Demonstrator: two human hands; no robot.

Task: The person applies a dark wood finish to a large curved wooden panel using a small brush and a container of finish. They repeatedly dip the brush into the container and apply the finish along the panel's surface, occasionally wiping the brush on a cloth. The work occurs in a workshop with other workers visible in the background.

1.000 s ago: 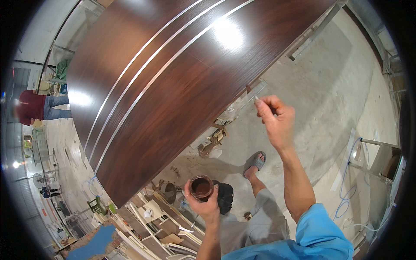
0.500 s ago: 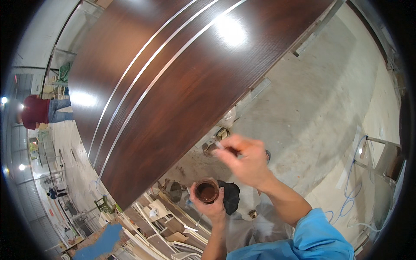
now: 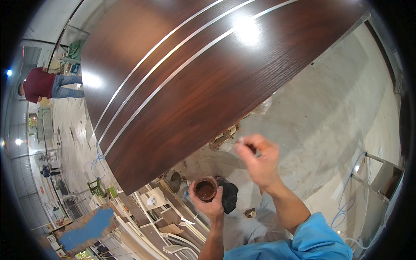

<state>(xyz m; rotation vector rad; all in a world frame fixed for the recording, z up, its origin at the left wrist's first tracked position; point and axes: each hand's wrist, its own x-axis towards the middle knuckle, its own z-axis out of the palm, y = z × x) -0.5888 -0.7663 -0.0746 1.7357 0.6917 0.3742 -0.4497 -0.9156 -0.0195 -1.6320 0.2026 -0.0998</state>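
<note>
My left hand [image 3: 213, 207] is wrapped round a small open jar [image 3: 205, 190] of dark brown liquid, its mouth facing up. Up and to the right of it, my right hand [image 3: 263, 161] is closed in a pinch. Something small and pale shows at its fingertips, too blurred to name. Beyond both hands stretches a large glossy dark brown wood panel [image 3: 190, 117], inlaid with three shiny curved metal strips [image 3: 190, 57]. The right hand is just off the panel's near edge in this view, and I cannot tell whether it touches.
White and brown strip pieces [image 3: 160, 216] lie piled at lower left. A dark cloth-like bundle [image 3: 229, 197] is beside the jar. A metal frame [image 3: 381, 173] and blue hose [image 3: 346, 203] are at right. Far left, a person in a maroon shirt [image 3: 40, 84] stands beyond the panel.
My right hand has moved to the right, still pinched. The left hand stays round the jar. My view has shifted, so the panel appears further right and higher.
</note>
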